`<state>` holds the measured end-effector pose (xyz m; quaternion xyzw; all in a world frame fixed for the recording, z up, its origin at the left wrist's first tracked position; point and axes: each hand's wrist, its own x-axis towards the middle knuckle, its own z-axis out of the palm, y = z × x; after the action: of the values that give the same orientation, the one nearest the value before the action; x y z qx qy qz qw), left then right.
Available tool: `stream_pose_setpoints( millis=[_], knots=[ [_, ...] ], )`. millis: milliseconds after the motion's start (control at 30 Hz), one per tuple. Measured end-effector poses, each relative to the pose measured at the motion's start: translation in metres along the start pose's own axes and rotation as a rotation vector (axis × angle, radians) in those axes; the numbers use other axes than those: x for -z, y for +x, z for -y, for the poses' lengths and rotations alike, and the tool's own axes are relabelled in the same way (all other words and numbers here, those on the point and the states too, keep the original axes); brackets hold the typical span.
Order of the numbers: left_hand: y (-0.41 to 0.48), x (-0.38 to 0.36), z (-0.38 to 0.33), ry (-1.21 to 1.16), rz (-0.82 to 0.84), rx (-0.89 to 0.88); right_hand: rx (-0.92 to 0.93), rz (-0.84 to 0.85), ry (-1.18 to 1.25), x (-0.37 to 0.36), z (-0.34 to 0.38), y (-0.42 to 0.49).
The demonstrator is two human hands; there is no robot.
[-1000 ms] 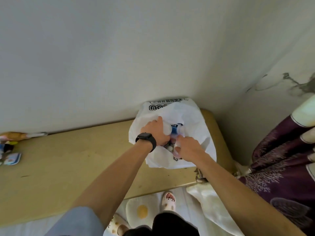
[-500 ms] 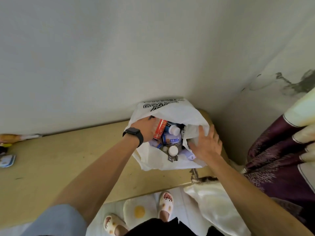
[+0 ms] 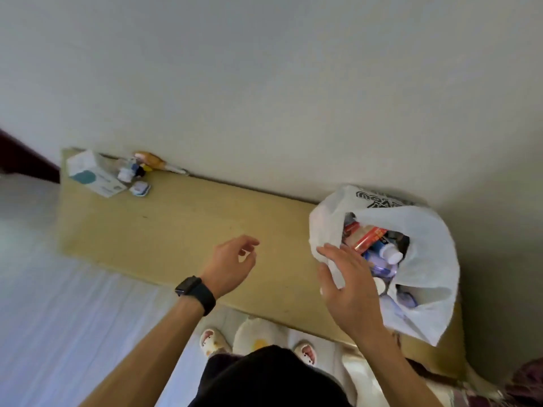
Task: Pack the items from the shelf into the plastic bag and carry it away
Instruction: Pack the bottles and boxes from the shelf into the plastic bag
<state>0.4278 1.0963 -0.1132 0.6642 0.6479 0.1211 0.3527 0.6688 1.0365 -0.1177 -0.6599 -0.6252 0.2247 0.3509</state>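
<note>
**Hands apart, bag open**

We see the left hand over the tan wooden shelf, fingers loosely curled, holding nothing. The right hand, fingers straight and spread, touches the near rim of the white plastic bag, which stands at the shelf's right end against the pale wall, bottles inside. A white-and-teal box sits at the far left end.

Nothing fully legible. Bold black print on the upper flap of the white plastic bag at the right end of the shelf, upside down and too blurred to spell out. Small pale lettering on the red label of a bottle inside the bag, unreadable. Faint print beside a teal mark on the white box at the far left corner, likewise too small.
</note>
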Motion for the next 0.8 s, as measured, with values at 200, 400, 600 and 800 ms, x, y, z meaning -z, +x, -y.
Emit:
stream_pose_setpoints(
  millis=[200, 400, 600, 800],
  knots=[
    [-0.04, 0.061, 0.116, -0.037, -0.163, 0.284, 0.193, 0.336, -0.03, -0.092, 0.063, 0.022],
    [-0.019, 0.117, 0.215, -0.075, -0.19, 0.418, 0.256, 0.509, -0.128, -0.195, 0.128, 0.069],
    [0.05, 0.184, 0.311, -0.112, -0.165, 0.441, 0.206, 0.646, -0.236, -0.315, 0.185, 0.127],
    [0.127, 0.248, 0.385, -0.126, -0.266, 0.514, 0.169, 0.826, -0.404, -0.433, 0.218, 0.191]
  ],
)
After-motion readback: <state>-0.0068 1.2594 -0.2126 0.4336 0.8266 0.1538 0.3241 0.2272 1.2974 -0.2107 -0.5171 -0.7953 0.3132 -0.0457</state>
